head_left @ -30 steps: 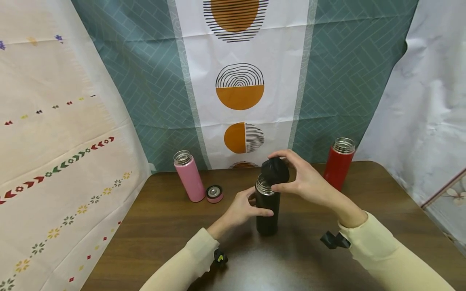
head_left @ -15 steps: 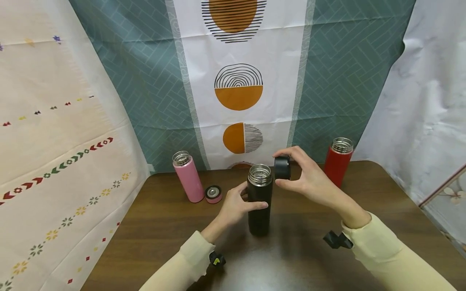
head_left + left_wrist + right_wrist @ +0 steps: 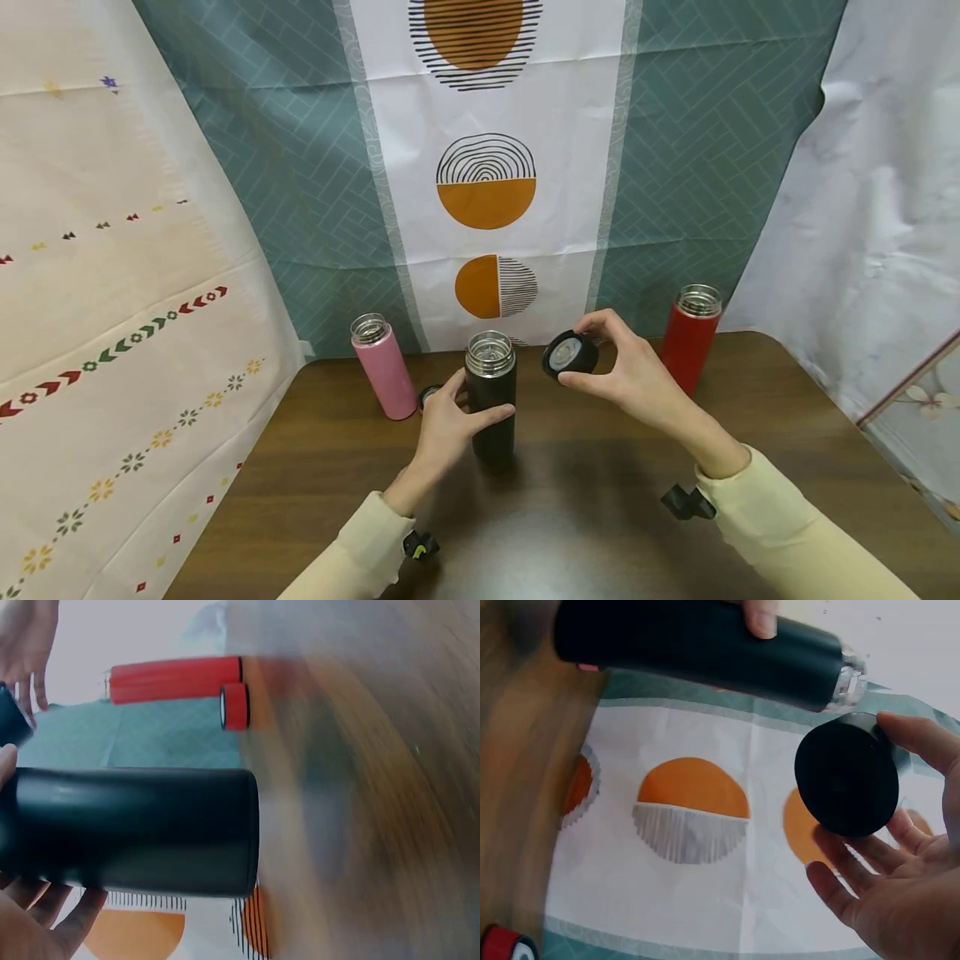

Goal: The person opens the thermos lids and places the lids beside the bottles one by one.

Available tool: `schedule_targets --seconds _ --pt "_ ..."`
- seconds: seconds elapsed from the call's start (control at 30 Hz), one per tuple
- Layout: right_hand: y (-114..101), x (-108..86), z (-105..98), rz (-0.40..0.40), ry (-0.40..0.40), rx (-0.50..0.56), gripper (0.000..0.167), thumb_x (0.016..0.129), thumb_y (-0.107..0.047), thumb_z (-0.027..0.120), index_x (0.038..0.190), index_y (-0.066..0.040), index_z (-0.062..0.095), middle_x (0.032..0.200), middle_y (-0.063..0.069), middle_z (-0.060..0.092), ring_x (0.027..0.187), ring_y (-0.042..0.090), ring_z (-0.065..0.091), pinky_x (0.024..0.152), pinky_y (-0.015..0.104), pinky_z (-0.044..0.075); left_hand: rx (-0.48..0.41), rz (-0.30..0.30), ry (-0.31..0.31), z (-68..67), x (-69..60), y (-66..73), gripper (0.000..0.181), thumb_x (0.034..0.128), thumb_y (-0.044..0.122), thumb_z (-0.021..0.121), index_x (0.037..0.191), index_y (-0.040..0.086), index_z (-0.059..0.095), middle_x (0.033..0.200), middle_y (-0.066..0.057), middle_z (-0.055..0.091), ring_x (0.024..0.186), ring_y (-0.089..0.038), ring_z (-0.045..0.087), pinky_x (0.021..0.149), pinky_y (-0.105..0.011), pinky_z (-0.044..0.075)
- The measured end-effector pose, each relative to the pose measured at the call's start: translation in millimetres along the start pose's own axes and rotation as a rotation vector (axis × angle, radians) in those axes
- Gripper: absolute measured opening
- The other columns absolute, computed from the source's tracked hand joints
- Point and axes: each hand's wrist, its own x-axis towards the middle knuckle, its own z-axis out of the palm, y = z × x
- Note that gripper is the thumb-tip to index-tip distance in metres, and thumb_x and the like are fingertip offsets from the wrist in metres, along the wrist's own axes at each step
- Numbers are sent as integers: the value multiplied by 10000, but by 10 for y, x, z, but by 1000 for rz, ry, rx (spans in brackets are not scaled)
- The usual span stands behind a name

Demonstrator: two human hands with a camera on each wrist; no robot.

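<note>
My left hand (image 3: 447, 423) grips a black thermos bottle (image 3: 491, 417) around its side, thumb across the front. The bottle is upright, and its steel mouth is uncovered. Whether its base touches the table is hard to tell. To the right of the bottle, my right hand (image 3: 630, 375) holds the black lid (image 3: 572, 354) in the air between thumb and fingers. The lid is tilted, its pale inner side turned toward the head camera. In the right wrist view the lid (image 3: 847, 776) is close to the bottle's mouth (image 3: 850, 682) but apart from it.
A lidless pink bottle (image 3: 385, 371) stands at the back left, its lid (image 3: 427, 395) partly hidden behind my left hand. At the back right stands a lidless red bottle (image 3: 692, 342); its red lid (image 3: 235, 706) lies beside it. Patterned cloths (image 3: 660, 150) hang behind the wooden table (image 3: 315, 467).
The black lid has come away from over the bottle's mouth and turned its inner side toward the head camera. My left hand has shifted the bottle leftward.
</note>
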Motion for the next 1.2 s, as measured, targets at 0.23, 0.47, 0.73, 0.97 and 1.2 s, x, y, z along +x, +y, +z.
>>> schedule_targets --seconds 0.23,0.47,0.73,0.97,1.2 --pt "92 0 228 25 5 27 559 820 -269 913 1242 -135 573 1153 18 687 1066 216 633 954 479 488 28 1 79 -257 -20 -38 583 774 344 942 1275 194 684 1169 -23 751 1050 -249 735 907 -503 599" --pt "184 9 508 46 -28 59 664 788 -207 931 1350 -127 588 1295 43 681 1127 253 630 1007 518 482 49 -47 179 -605 -82 -128 557 771 300 949 1243 160 690 1192 -64 732 1080 -273 721 960 -497 574" --pt "265 42 870 71 -114 37 749 803 -203 917 1463 -72 588 1398 98 623 1303 332 562 1107 570 433 137 -113 239 -881 -153 -183 587 801 358 924 1289 147 675 1201 -95 727 1078 -274 714 921 -423 573" --pt "273 138 1259 180 -130 150 667 747 -190 954 1342 -89 670 1258 32 665 1160 253 596 1019 517 479 168 -143 272 -1044 -184 -251 603 823 378 905 1313 128 659 1220 -107 717 1109 -259 696 830 -170 529" --pt "252 195 1674 242 -171 240 687 711 -89 952 1316 -33 632 1242 83 626 1082 261 636 925 405 535 200 -192 302 -1167 -199 -340 652 842 407 884 1358 102 628 1266 -149 701 1163 -307 674 919 -356 583"
